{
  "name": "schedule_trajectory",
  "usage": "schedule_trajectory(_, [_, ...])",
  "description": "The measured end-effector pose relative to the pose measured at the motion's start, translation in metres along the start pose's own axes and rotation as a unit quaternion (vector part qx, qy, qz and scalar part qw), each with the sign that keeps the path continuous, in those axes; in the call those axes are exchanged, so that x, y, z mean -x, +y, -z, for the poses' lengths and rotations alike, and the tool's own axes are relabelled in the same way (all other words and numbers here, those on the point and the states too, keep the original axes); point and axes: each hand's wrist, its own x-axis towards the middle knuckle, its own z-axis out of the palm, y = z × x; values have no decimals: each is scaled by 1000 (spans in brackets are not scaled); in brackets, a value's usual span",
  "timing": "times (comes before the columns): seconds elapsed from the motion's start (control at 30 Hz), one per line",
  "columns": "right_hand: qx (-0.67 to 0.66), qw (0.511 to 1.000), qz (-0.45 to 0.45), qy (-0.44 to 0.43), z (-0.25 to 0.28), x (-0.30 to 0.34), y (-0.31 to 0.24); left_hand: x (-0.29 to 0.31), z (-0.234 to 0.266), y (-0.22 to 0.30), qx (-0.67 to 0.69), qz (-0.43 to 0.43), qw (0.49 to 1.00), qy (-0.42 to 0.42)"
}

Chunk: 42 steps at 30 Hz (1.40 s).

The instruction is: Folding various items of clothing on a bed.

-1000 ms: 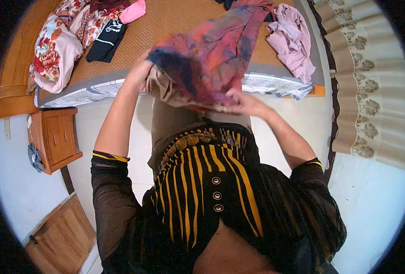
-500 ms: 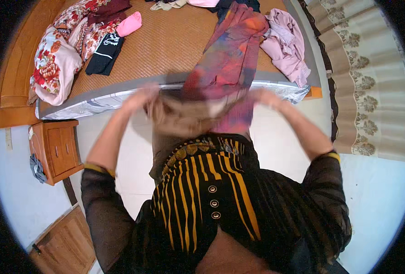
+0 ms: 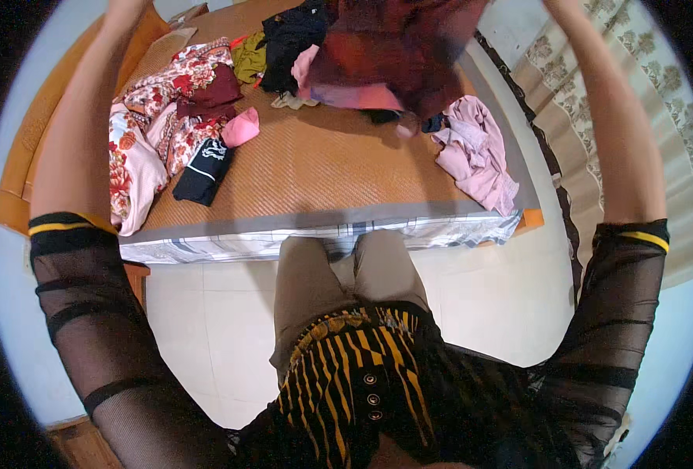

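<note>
Both my arms are raised high and wide. My left forearm [image 3: 81,133] and my right forearm [image 3: 624,133] run up to the top edge, which cuts off both hands, so their fingers are hidden. Between them, in the upper middle, a dark red, multicoloured cloth [image 3: 401,59] hangs spread out above the far part of the bed, blurred by motion. A brighter pink and purple strip shows along its lower left edge. Its upper part runs out of view, so where it is gripped does not show.
On the woven bed mat [image 3: 300,168] lie a floral fabric heap [image 3: 139,168], a folded black garment [image 3: 203,173], a pink cloth [image 3: 241,127], an olive garment [image 3: 249,59], a black garment [image 3: 292,35] and a light pink garment [image 3: 479,156]. Patterned curtains [image 3: 635,62] hang at the right.
My arms have swung from low in front of my waist up and outward. The multicoloured cloth has risen off the bed's front edge and moved away from me. My view has shifted farther over the bed.
</note>
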Motion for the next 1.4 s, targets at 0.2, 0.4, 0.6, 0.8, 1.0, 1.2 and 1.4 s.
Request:
schedule_trajectory(0.2, [27, 975, 103, -193, -67, 125, 62, 72, -64, -78, 318, 278, 892, -158])
schedule_trajectory(0.4, [-200, 868, -223, -397, -68, 212, 66, 161, -80, -3, 450, 432, 735, -266])
schedule_trajectory(0.6, [-230, 836, -269, -419, -80, 247, 86, 171, -91, 21, 369, 341, 755, -421])
schedule_trajectory(0.8, [-135, 927, -130, -324, -83, 278, 38, 180, -96, 27, 206, 237, 858, -407])
schedule_trajectory(1.0, [-346, 876, 35, -334, -79, 275, -118, 199, -108, 43, 283, 199, 852, -393])
schedule_trajectory(1.2, [-264, 723, -75, -634, -121, 355, -87, 190, -76, 68, 300, 269, 875, -267])
schedule_trajectory(1.4, [-94, 711, 104, -689, -92, 377, -87, 214, -44, 21, 281, 197, 887, -310])
